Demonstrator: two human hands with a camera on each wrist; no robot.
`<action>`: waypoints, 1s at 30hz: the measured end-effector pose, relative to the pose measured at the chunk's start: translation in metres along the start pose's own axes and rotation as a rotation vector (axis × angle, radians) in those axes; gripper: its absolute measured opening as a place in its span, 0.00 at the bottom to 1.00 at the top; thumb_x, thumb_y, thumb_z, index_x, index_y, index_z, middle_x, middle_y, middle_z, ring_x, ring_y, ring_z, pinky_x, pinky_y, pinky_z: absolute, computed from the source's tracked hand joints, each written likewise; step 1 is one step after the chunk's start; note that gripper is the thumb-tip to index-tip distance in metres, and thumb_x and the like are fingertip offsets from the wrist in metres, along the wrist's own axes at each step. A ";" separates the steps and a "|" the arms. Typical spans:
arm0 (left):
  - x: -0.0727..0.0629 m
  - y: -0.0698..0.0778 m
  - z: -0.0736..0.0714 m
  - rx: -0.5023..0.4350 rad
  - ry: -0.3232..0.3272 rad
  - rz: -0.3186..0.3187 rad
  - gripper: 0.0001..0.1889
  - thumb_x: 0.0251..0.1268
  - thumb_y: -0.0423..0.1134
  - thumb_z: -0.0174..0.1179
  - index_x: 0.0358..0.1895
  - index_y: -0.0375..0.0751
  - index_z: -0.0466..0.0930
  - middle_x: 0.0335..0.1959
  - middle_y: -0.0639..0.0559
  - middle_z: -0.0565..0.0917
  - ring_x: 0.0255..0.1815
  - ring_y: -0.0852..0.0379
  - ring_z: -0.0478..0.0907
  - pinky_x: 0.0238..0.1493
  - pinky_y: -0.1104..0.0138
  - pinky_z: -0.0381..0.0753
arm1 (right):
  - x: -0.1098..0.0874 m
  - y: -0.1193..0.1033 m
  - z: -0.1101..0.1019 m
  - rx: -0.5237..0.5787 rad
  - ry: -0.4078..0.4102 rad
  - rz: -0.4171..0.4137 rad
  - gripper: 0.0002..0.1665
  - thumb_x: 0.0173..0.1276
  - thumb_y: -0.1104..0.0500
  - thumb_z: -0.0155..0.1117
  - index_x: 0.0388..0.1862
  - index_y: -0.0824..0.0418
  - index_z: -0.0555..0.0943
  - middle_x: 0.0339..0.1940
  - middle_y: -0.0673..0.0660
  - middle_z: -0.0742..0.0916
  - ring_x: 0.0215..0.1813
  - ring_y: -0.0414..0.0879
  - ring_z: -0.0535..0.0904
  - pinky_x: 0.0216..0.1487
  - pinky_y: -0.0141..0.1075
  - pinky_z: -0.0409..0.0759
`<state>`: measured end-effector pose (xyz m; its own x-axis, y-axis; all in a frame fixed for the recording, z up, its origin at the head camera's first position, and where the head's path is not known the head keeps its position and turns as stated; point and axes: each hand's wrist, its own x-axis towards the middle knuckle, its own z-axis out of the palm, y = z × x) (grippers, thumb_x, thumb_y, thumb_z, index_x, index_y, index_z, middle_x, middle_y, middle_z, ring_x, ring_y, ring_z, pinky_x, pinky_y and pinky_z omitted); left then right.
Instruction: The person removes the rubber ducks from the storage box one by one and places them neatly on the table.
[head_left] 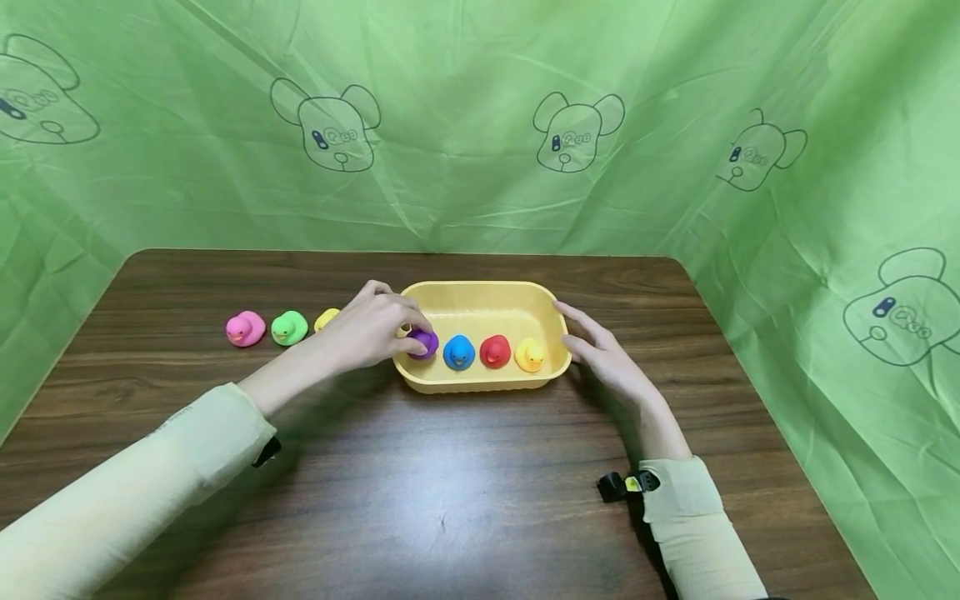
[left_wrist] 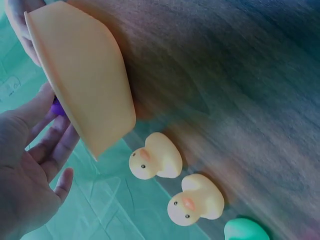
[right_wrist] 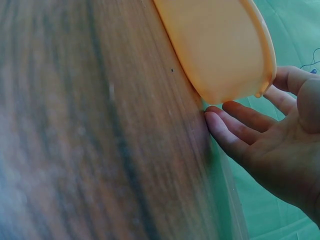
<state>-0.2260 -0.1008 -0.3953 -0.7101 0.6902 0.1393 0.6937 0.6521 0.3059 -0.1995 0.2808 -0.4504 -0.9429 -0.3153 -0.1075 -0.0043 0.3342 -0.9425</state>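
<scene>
A yellow plastic tub (head_left: 480, 385) stands on the table. Inside it a blue rubber duck (head_left: 459, 353), a red rubber duck (head_left: 495, 352) and a yellow rubber duck (head_left: 529, 355) sit in a row. At the tub's left end my left hand (head_left: 375, 323) pinches a purple rubber duck (head_left: 426, 343) between thumb and fingers. In the left wrist view the purple duck (left_wrist: 58, 107) shows only partly past the rim. My right hand (head_left: 611, 358) rests against the tub's right end. Its fingers (right_wrist: 235, 137) are relaxed and extended, with the thumb by the rim.
Left of the tub sit a pink duck (head_left: 246, 329), a green duck (head_left: 289, 328) and a yellow duck (head_left: 326, 317) partly behind my left hand. Two yellow ducks, one nearer the tub (left_wrist: 157, 156), appear in the left wrist view. A green curtain (head_left: 465, 200) surrounds the wooden table (head_left: 442, 500).
</scene>
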 end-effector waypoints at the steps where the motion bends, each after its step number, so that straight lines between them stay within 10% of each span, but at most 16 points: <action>1: -0.001 0.000 -0.001 -0.001 0.004 0.002 0.10 0.59 0.47 0.75 0.43 0.53 0.92 0.42 0.61 0.91 0.46 0.60 0.85 0.64 0.51 0.64 | 0.000 0.000 0.000 0.001 0.002 0.000 0.34 0.83 0.58 0.51 0.84 0.47 0.59 0.86 0.50 0.60 0.79 0.56 0.66 0.62 0.25 0.77; 30: -0.023 0.001 -0.030 -0.028 0.072 0.017 0.13 0.60 0.43 0.74 0.48 0.48 0.91 0.39 0.57 0.88 0.43 0.56 0.84 0.60 0.51 0.67 | 0.000 0.002 0.001 0.000 0.008 0.004 0.34 0.83 0.56 0.52 0.83 0.45 0.59 0.83 0.55 0.66 0.76 0.56 0.70 0.61 0.24 0.78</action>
<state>-0.2131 -0.1255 -0.3702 -0.7056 0.6762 0.2119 0.7030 0.6305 0.3291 -0.1990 0.2811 -0.4524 -0.9456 -0.3066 -0.1086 -0.0006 0.3356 -0.9420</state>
